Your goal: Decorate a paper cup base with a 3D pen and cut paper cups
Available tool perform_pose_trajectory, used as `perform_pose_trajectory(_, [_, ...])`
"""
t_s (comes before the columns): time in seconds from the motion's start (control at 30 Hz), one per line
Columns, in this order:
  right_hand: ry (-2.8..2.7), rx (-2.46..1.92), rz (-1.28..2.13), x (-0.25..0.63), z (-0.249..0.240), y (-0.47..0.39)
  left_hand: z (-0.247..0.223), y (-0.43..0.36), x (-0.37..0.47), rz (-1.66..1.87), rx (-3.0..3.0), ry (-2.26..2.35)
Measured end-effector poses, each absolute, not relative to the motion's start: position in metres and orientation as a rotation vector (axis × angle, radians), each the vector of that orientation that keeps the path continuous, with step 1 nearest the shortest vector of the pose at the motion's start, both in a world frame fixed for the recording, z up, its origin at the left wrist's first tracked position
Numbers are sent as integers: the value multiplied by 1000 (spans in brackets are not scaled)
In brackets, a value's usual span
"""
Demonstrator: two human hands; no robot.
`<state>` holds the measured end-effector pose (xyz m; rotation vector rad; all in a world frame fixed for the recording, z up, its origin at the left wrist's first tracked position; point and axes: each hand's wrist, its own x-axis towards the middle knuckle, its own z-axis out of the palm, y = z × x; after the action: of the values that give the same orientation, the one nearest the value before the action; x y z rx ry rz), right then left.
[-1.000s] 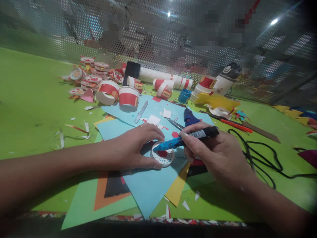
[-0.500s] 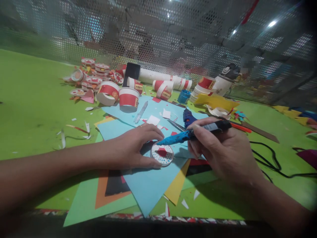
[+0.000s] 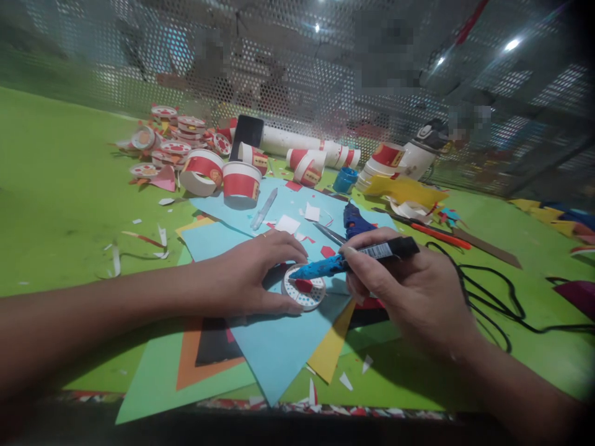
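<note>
A round white disc [image 3: 310, 300] with blue dots and a red hexagon in its middle lies on light blue paper [image 3: 274, 353]. My left hand [image 3: 255, 272] grips its left edge between thumb and fingers. My right hand [image 3: 400, 285] is closed around a blue, paint-smeared pen [image 3: 325, 266] with a black end. The pen's tip is over the upper left part of the disc, at or just above its surface. Beyond my right hand lie a dark blue tool [image 3: 356, 220] and a pointed metal blade [image 3: 329, 233], both partly hidden.
Red and white paper cups [image 3: 242, 184], a stack of decorated discs [image 3: 174, 148] and a blue paint jar [image 3: 345, 179] stand at the back before a perforated screen. An orange-handled tool [image 3: 441, 235] and a black cable [image 3: 502, 303] lie right. Paper scraps are scattered around.
My right hand has moved left and slightly down, bringing the pen's tip from the disc's upper rim further in over its face. My left hand stays on the disc.
</note>
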<state>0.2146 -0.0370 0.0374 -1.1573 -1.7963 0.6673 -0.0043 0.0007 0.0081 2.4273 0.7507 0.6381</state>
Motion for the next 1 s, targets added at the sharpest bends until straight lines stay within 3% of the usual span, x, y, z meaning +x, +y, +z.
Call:
perform_pose_trajectory(0.37, [-1367, -1193, 1008, 209, 39, -39, 7, 2, -4, 644, 2424, 747])
perform_pose_trajectory(1.0, [-1380, -1068, 995, 210, 34, -34, 8, 1, -4, 626, 2462, 778])
